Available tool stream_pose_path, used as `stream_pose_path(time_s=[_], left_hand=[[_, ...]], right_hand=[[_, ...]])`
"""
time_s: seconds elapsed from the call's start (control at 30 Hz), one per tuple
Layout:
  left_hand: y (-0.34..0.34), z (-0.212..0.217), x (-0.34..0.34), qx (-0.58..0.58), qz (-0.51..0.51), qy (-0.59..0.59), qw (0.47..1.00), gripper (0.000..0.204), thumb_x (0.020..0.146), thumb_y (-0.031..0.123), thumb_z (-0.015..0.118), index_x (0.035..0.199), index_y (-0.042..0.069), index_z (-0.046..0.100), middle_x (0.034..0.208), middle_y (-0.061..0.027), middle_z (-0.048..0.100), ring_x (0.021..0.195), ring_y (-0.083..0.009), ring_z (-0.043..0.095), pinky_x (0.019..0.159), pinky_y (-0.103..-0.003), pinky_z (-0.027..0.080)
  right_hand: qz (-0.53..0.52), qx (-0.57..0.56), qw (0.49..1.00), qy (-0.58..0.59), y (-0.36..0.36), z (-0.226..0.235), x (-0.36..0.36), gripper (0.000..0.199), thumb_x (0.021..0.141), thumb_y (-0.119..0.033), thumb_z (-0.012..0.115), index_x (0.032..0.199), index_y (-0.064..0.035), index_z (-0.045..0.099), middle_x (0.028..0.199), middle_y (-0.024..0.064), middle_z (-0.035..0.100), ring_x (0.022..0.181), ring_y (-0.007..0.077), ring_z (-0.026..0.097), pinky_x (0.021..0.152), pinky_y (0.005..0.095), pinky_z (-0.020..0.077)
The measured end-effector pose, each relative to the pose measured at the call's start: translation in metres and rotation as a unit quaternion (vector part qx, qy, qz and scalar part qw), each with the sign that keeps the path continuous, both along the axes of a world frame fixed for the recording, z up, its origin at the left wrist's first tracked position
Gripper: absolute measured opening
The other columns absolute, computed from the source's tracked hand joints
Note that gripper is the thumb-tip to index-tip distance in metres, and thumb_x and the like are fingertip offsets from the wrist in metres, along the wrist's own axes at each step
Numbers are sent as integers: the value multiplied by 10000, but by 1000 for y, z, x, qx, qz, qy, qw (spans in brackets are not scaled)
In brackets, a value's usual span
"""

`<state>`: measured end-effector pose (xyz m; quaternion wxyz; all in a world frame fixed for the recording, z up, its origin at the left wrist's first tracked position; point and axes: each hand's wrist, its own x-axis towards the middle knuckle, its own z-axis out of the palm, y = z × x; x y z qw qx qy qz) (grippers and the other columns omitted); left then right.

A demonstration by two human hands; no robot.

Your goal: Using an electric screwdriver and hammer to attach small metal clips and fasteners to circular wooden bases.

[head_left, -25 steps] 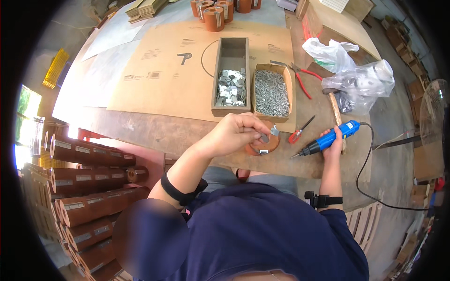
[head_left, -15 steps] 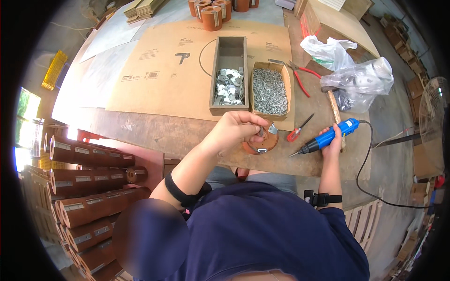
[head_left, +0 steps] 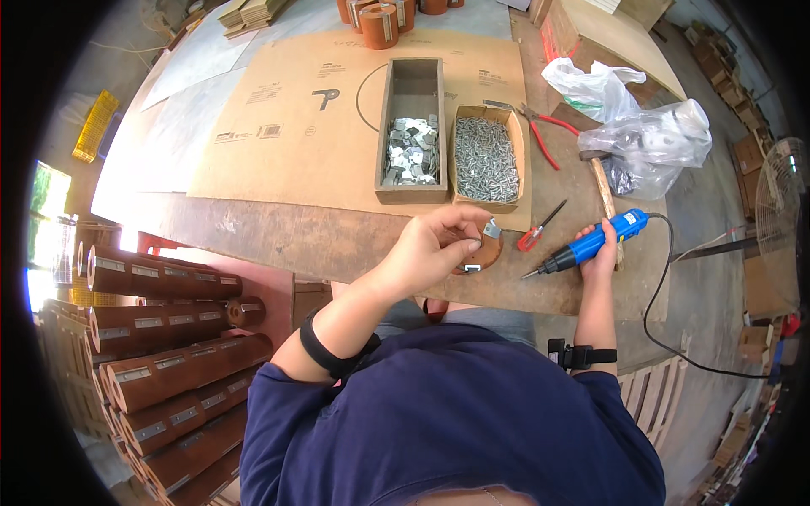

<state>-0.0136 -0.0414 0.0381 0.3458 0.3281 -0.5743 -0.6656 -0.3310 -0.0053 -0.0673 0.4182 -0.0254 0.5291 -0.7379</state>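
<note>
My left hand [head_left: 429, 253] is over a short reddish-brown cylinder [head_left: 489, 256] near the table's front edge. Its thumb and fingers are drawn together in a pinch; whatever they hold, if anything, is hidden. A small shiny metal plate [head_left: 492, 228] shows at the cylinder's far side, beside my fingertips. My right hand [head_left: 601, 257] grips a blue electric screwdriver [head_left: 582, 251], its bit pointing left toward the cylinder but apart from it. Just beyond are a wooden box [head_left: 412, 199] of metal plates and a cardboard box [head_left: 487, 205] of loose screws.
To the right lie a red-handled screwdriver [head_left: 530, 239], red pliers [head_left: 544, 152], a hammer [head_left: 604, 187] and plastic bags [head_left: 658, 139]. The tool's black cable [head_left: 648, 312] hangs off the right side. Brown cylinders [head_left: 160, 325] are stacked at left; more cylinders [head_left: 379, 27] stand at the back.
My left hand has shifted slightly down, its fingers curling lower by the cylinder. The right hand with the electric screwdriver has stayed almost still.
</note>
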Motion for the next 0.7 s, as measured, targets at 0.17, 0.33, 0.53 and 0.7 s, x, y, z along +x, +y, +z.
stream_pose_path(time_s=[0.17,0.33,0.53,0.7], left_hand=[[0,-3,4,-317,10,-135,939,228,696,-120,537,866,8,617,773,-63,559,762,-187,574,673,-256,465],[7,-8,5,-391,15,-133,910,225,629,-82,574,831,7,615,803,-66,568,813,-222,578,717,-299,465],[16,-23,6,-589,19,-159,792,225,589,40,605,813,18,608,869,-72,592,943,-272,560,840,-412,440],[21,-28,4,-554,47,-167,814,200,600,21,643,796,24,603,865,-74,594,967,-276,549,899,-441,397]], right_hand=[[2,-3,1000,0,1,0,0,277,755,-277,624,833,-55,478,724,54,519,657,183,538,622,339,476],[5,-4,1000,5,1,-2,-2,286,753,-275,629,846,-57,469,735,55,519,660,181,537,620,337,477],[3,-4,1000,2,0,-3,-3,295,749,-268,634,861,-56,463,744,59,517,663,179,538,619,339,479],[-3,-11,1000,3,1,-4,-3,309,748,-271,636,873,-48,463,746,61,517,665,182,539,620,343,479]])
